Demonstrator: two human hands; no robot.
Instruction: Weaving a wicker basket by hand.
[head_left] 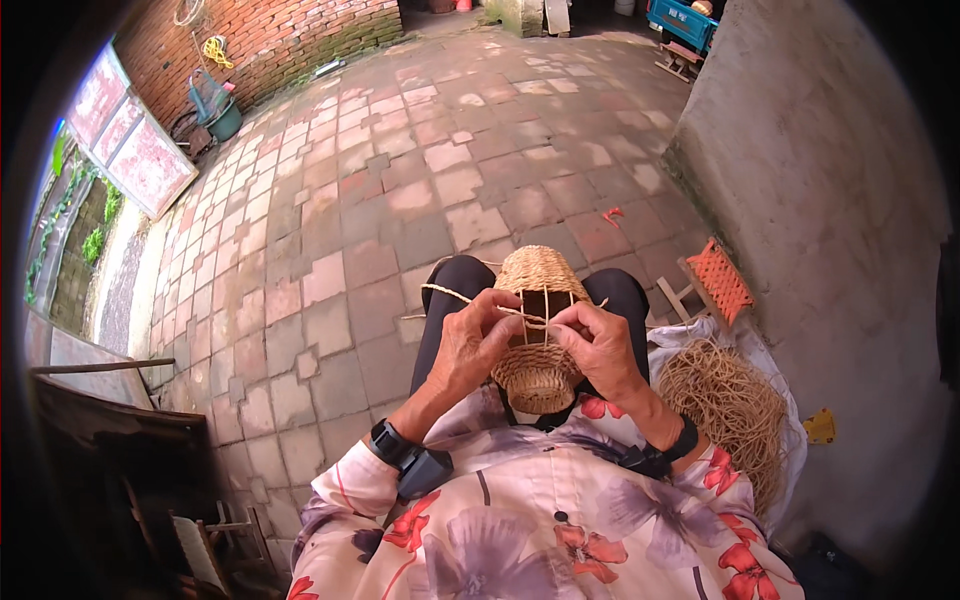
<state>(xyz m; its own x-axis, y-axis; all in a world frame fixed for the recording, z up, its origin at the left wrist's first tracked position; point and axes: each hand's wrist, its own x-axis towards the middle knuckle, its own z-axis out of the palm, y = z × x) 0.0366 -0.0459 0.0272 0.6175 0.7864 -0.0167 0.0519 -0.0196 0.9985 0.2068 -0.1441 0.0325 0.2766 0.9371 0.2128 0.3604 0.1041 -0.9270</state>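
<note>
A woven straw basket (539,385) rests in my lap between my knees, with close weaving at both ends and bare upright stakes around an open gap in its middle. My left hand (474,338) is closed in a pinch on a twisted straw cord (447,291), which trails out over the left knee. At the right side of the gap, my right hand (600,348) pinches the cord against the stakes, thumb and forefinger together. The fingertips of both hands nearly meet in front of the gap. Just what lies under the right fingertips is partly hidden.
A heap of loose straw cord (722,412) lies on a white sheet (795,455) to my right. Beside it stands a small stool with an orange woven seat (719,282), near a grey wall (820,210). Dark wooden furniture (130,470) is at lower left; paving stretches ahead.
</note>
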